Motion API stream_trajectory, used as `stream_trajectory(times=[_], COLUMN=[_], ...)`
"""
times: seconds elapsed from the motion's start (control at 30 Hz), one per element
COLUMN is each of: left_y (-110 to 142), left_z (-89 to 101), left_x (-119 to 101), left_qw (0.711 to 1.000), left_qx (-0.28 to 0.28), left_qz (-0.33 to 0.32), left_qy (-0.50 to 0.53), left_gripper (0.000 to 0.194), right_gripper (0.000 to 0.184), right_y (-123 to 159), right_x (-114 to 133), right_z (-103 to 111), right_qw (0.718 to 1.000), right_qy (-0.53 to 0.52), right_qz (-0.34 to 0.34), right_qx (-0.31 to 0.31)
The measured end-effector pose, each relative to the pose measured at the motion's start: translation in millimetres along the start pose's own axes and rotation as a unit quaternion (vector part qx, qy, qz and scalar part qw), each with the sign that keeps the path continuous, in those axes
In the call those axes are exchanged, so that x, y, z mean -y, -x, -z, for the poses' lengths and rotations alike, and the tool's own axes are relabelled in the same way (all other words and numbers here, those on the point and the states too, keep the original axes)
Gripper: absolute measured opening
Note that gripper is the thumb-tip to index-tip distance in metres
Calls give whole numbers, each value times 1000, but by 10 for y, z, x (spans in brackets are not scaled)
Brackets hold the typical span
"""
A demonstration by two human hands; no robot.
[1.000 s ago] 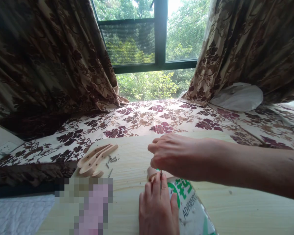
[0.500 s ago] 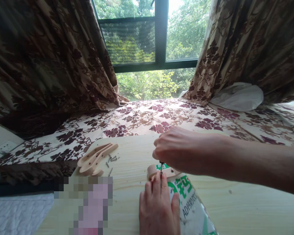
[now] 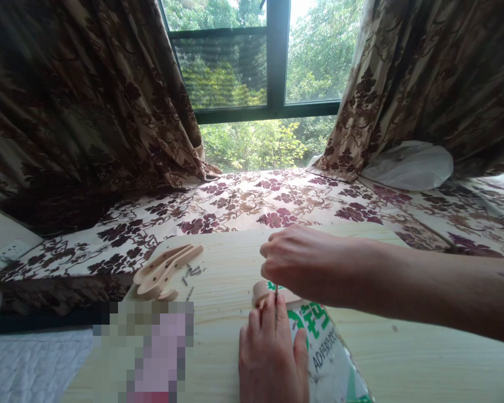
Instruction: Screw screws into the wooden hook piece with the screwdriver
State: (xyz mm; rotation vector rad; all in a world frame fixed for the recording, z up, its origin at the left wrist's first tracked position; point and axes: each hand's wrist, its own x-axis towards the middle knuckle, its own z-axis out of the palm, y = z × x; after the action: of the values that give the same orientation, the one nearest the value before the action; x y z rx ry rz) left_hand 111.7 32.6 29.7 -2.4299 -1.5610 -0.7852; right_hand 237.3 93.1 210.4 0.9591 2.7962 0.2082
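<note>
My right hand (image 3: 286, 258) is closed in a fist around a screwdriver whose handle is hidden inside it. Only the thin shaft (image 3: 276, 289) shows, pointing down at the fingertips of my left hand (image 3: 273, 352). Those fingertips press on a curved light wooden piece (image 3: 260, 292) and sit close around the shaft's lower end; the tip and any screw there are hidden. Under the wooden piece lies a flat white carton sheet (image 3: 325, 369) with green and black print. My right forearm comes in from the right, above the board.
Several screws (image 3: 194, 271) lie loose left of my hands, beside curved wooden pieces with holes (image 3: 168, 272). All rest on a pale wooden board (image 3: 218, 336). A blurred pink patch (image 3: 162, 347) covers the lower left. Behind are a flowered cloth (image 3: 252, 204), curtains and a window.
My right hand has come down slightly and turned a little, so less of the screwdriver and wooden piece shows. My left hand stays in place.
</note>
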Motion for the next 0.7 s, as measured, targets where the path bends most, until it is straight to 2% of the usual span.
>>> stream_trajectory(times=[0.23, 0.57, 0.7], left_y=[19, -3, -14], left_z=[-25, -4, -2], left_x=[4, -3, -16], left_qw=[1000, 1000, 1000], left_qx=[-11, -3, -5], left_qz=[-6, 0, 3], left_qy=[-1, 7, 6], left_gripper=[42, 40, 41], right_gripper=[13, 14, 14], right_y=[29, -21, -61], right_x=[-54, -29, -48], right_z=[-24, -15, 24], right_qw=[999, 1000, 996], right_qy=[3, 0, -18], right_qz=[-12, -3, -48], right_qx=[32, 20, 74])
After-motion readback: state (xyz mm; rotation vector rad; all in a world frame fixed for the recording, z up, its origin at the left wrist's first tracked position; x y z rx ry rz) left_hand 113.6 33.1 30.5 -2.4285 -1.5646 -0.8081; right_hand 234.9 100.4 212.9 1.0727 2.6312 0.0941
